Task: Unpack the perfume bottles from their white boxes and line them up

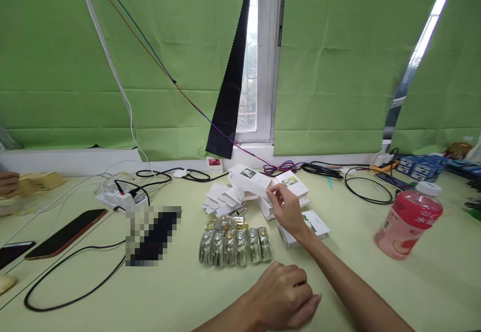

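My right hand (286,209) reaches to the pile of white cartons, thumb and fingers pinched at the end of a white carton (251,181) with a small dark picture on it. Nearer to me, my left hand (283,292) is closed above the table, knuckles up; its palm side is hidden. In front of it, several small glass bottles (240,249) lie in a row, with more behind them. Folded white card pieces (221,199) are heaped left of the held carton. Two more white cartons, one with a yellow-green picture (291,181) and one with a green picture (314,224), lie around my right hand.
A pink bottle (409,221) with a white cap stands at right, blue boxes (421,166) behind it. To the left are a phone (67,234), a power strip (122,194) and looping black cable (71,304). Another person's hand (8,182) is near yellow boxes (43,180).
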The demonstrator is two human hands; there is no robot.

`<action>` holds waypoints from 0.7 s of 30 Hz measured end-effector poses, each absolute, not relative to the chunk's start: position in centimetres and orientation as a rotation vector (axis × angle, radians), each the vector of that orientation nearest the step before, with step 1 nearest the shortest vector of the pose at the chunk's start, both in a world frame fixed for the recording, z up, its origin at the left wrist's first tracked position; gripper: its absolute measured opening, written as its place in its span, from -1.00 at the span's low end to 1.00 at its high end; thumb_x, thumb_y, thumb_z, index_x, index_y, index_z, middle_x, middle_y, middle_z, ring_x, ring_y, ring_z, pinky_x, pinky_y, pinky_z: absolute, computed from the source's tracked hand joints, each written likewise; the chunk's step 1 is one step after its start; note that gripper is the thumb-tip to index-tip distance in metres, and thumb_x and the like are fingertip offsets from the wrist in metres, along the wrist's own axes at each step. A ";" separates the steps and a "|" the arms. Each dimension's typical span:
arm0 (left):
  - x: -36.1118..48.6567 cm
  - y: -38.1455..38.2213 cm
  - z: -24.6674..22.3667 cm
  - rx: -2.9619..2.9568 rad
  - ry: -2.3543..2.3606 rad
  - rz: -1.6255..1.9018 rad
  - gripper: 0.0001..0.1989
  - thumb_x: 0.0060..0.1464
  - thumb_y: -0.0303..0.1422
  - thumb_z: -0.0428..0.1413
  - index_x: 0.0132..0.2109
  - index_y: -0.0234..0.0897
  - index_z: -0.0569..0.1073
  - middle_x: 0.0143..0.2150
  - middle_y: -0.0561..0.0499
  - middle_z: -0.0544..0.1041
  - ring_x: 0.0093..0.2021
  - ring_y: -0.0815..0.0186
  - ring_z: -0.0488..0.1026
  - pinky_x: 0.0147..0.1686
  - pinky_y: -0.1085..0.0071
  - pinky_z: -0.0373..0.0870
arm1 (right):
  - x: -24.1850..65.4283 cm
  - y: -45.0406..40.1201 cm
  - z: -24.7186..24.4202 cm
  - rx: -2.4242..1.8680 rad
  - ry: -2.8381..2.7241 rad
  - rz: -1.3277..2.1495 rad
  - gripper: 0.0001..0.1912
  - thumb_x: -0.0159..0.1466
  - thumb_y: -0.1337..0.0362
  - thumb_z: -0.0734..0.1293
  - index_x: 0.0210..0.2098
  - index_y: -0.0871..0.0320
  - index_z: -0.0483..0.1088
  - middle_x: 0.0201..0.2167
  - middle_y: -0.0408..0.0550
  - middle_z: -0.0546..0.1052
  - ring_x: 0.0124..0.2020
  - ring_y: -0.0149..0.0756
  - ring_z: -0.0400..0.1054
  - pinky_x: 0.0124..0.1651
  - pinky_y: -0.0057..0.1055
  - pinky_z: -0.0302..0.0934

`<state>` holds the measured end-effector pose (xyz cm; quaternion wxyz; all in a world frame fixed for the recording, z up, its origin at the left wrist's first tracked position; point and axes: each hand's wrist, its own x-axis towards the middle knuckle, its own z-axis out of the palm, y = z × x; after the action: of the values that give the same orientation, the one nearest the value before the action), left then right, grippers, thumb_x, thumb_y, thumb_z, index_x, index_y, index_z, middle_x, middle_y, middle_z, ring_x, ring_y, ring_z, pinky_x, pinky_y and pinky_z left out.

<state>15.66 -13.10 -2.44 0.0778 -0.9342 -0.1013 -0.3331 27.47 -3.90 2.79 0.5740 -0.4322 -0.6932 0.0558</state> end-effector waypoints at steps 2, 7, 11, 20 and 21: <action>15.6 -13.1 -2.3 -2.795 -0.324 -1.030 -0.68 0.23 -0.33 0.03 -0.51 -0.26 0.35 -0.56 0.07 0.36 -0.59 0.43 0.25 -0.64 0.37 -0.04 | 27.3 -4.6 1.9 -1.007 -1.625 0.109 -0.83 0.41 0.21 0.18 -0.27 0.10 0.33 -0.43 -0.12 0.44 -0.47 -0.34 0.27 -0.36 -0.41 0.17; 15.7 -13.0 -2.5 -2.823 -0.262 -1.023 -0.72 0.24 -0.32 0.02 -0.44 -0.27 0.39 -0.52 0.07 0.39 -0.58 0.43 0.28 -0.64 0.39 0.00 | 27.4 -5.7 0.6 -0.989 -1.592 0.071 -0.86 0.41 0.24 0.18 -0.25 0.10 0.33 -0.38 -0.09 0.48 -0.45 -0.34 0.32 -0.34 -0.40 0.22; 15.6 -12.9 -2.3 -2.822 -0.262 -0.971 -0.74 0.25 -0.30 0.01 -0.40 -0.27 0.40 -0.51 0.08 0.41 -0.58 0.44 0.31 -0.63 0.42 0.06 | 27.4 -6.4 0.2 -0.986 -1.544 0.065 -0.87 0.41 0.24 0.19 -0.24 0.10 0.33 -0.35 -0.06 0.51 -0.44 -0.33 0.38 -0.37 -0.40 0.26; 14.0 -11.9 2.8 -2.549 -0.146 -1.010 -0.83 0.22 -0.42 0.01 -0.10 -0.39 0.43 -0.50 0.10 0.42 -0.57 0.42 0.34 -0.67 0.40 0.08 | 26.8 -6.8 0.1 -0.964 -1.512 0.068 -0.90 0.40 0.27 0.20 -0.23 0.10 0.33 -0.39 -0.06 0.51 -0.48 -0.36 0.40 -0.44 -0.44 0.29; 13.6 -11.5 3.6 -2.529 -0.160 -1.010 -0.83 0.22 -0.44 0.01 -0.09 -0.39 0.43 -0.51 0.10 0.42 -0.57 0.41 0.34 -0.66 0.41 0.09 | 26.8 -6.9 0.1 -0.963 -1.502 0.054 -0.90 0.40 0.27 0.21 -0.23 0.10 0.33 -0.39 -0.07 0.51 -0.47 -0.36 0.40 -0.43 -0.44 0.30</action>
<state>13.59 -11.54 3.61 0.2054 -0.9073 -0.0576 -0.3624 26.79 -6.89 0.13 0.6275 -0.4200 -0.6552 0.0234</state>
